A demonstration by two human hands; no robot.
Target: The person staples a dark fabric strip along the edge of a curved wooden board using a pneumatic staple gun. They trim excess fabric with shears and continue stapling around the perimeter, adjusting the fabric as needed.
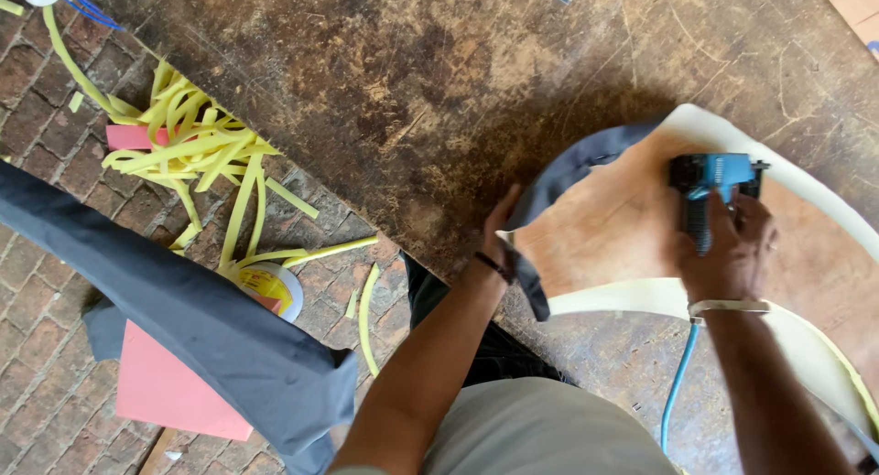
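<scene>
My right hand [728, 251] grips a blue and black pneumatic stapler [712, 184] pressed onto a rounded plywood panel [623, 228] lying on the worn wooden table [412, 100]. A blue air hose [678, 383] trails from the tool along my forearm. My left hand [499, 237] pulls dark grey fabric [558, 178] over the panel's left edge, fingers tucked under the cloth. Cream foam padding [787, 173] shows around the panel's rim.
On the brick floor [37, 136] to the left lie a heap of yellow foam strips [197, 145], a roll of tape [270, 287], pink foam sheets [174, 393] and a long piece of dark grey fabric [183, 310].
</scene>
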